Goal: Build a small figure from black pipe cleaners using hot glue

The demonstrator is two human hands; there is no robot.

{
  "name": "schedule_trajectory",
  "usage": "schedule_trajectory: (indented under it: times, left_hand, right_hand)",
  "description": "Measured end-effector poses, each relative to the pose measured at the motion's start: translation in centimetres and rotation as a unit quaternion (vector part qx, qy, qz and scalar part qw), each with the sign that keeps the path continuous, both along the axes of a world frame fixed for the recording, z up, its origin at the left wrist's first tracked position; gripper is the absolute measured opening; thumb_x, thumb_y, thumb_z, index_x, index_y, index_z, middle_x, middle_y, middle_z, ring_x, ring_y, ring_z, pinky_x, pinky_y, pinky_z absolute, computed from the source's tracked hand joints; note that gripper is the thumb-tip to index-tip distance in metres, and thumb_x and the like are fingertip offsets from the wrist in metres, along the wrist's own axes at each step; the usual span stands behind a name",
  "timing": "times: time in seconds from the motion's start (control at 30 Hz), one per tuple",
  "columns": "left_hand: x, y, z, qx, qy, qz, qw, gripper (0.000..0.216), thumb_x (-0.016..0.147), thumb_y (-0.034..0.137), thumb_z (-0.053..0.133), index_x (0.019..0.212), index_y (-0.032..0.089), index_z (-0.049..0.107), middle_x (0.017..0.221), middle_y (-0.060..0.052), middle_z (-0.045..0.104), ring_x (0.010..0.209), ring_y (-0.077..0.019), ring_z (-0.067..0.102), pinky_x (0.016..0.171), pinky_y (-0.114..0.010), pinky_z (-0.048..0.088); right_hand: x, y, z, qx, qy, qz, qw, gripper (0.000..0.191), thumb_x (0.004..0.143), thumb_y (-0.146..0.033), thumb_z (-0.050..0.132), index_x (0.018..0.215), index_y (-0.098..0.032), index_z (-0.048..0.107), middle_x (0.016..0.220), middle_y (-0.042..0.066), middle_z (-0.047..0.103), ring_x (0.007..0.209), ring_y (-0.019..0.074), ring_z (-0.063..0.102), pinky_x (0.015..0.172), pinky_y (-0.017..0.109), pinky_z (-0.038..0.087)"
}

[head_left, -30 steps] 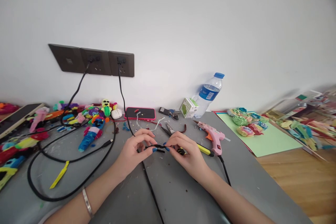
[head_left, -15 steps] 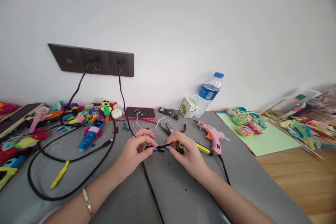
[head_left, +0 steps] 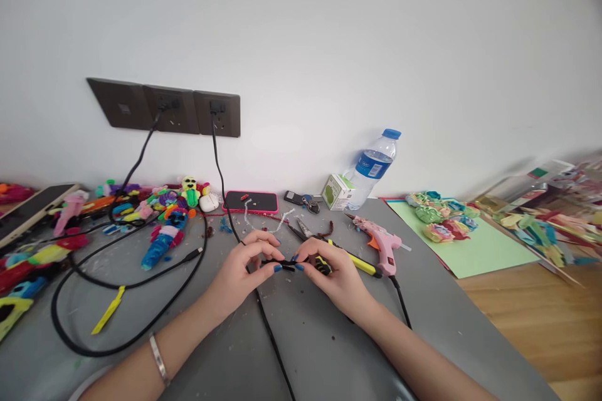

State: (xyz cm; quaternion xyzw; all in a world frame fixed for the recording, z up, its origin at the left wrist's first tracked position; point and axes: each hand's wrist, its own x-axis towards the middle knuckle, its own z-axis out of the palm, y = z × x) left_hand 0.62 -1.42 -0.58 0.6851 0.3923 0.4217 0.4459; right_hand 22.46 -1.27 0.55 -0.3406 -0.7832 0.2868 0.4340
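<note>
My left hand [head_left: 242, 272] and my right hand [head_left: 332, 276] meet over the middle of the grey table [head_left: 320, 344]. Both pinch a short black pipe cleaner [head_left: 283, 262] between thumb and fingertips, one at each end. A small black and yellow fuzzy piece [head_left: 323, 267] sits under my right fingers. Pliers [head_left: 301, 230] and a yellow-handled tool [head_left: 360, 263] lie just beyond my right hand.
A pink glue gun [head_left: 383, 244] lies right of my hands, its black cord running toward me. A water bottle [head_left: 374, 169], a small green carton [head_left: 336, 193] and a pink-cased phone [head_left: 251, 202] stand by the wall. Colourful pipe-cleaner figures [head_left: 164, 213] and black cables [head_left: 126, 276] fill the left.
My fingers have shifted slightly on the black pipe cleaner, and the right hand has moved a little; everything else stays where it was.
</note>
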Motion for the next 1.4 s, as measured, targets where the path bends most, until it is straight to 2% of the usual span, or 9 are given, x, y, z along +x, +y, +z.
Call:
schedule_trajectory:
  times: [0.47,0.7,1.0,1.13,1.27,1.4]
  left_hand:
    - [-0.1,0.0,0.1,-0.002,0.014,0.004,1.000,0.009,0.085,0.024,0.065,0.084,0.019,0.072,0.111,-0.007,0.059,0.077,-0.0135,0.058,0.064,-0.024,0.044]
    - [0.0,-0.2,0.3,0.048,0.035,-0.003,0.998,0.011,0.085,0.019,0.062,0.083,0.020,0.072,0.108,-0.008,0.062,0.084,-0.0154,0.060,0.065,-0.023,0.046]
    - [0.1,-0.4,0.6,0.116,0.056,-0.021,0.991,0.014,0.086,0.013,0.058,0.083,0.019,0.070,0.102,-0.007,0.064,0.086,-0.0158,0.062,0.067,-0.023,0.048]
    - [0.0,-0.5,0.8,0.106,0.056,-0.043,0.992,0.014,0.086,0.012,0.058,0.083,0.019,0.069,0.104,-0.007,0.064,0.089,-0.0163,0.063,0.067,-0.023,0.048]
    - [0.0,-0.6,0.9,0.083,0.066,-0.056,0.993,0.014,0.086,0.013,0.058,0.085,0.020,0.070,0.106,-0.007,0.063,0.092,-0.0167,0.062,0.070,-0.024,0.048]
    - [0.0,-0.7,1.0,0.078,0.066,-0.068,0.992,0.013,0.087,0.015,0.058,0.085,0.020,0.071,0.106,-0.007,0.064,0.089,-0.0166,0.062,0.071,-0.025,0.048]
  right_hand:
    - [0.0,0.1,0.0,0.051,0.008,0.006,0.999,0.015,0.090,-0.007,0.059,0.088,-0.020,0.064,0.083,0.003,0.069,0.070,0.0137,0.061,0.063,0.022,0.048]
    - [0.0,0.0,0.3,0.069,0.015,0.020,0.997,0.016,0.091,-0.006,0.060,0.086,-0.020,0.065,0.083,0.004,0.070,0.076,0.0153,0.065,0.068,0.025,0.050]
    - [0.2,0.3,0.3,0.031,0.059,0.052,0.996,0.012,0.092,-0.014,0.066,0.083,-0.021,0.070,0.082,0.005,0.070,0.076,0.0165,0.064,0.064,0.027,0.049]
    - [0.3,0.5,0.1,-0.012,0.073,0.067,0.995,0.012,0.094,-0.025,0.067,0.083,-0.021,0.071,0.079,0.005,0.070,0.073,0.0170,0.062,0.060,0.027,0.046]
    - [0.4,0.6,-0.1,-0.063,0.092,0.084,0.990,0.021,0.092,-0.039,0.069,0.084,-0.021,0.073,0.078,0.006,0.069,0.070,0.0170,0.061,0.059,0.028,0.045]
    - [0.4,0.8,0.0,-0.097,0.103,0.104,0.985,0.026,0.090,-0.045,0.071,0.084,-0.020,0.074,0.078,0.006,0.069,0.069,0.0162,0.059,0.062,0.029,0.048]
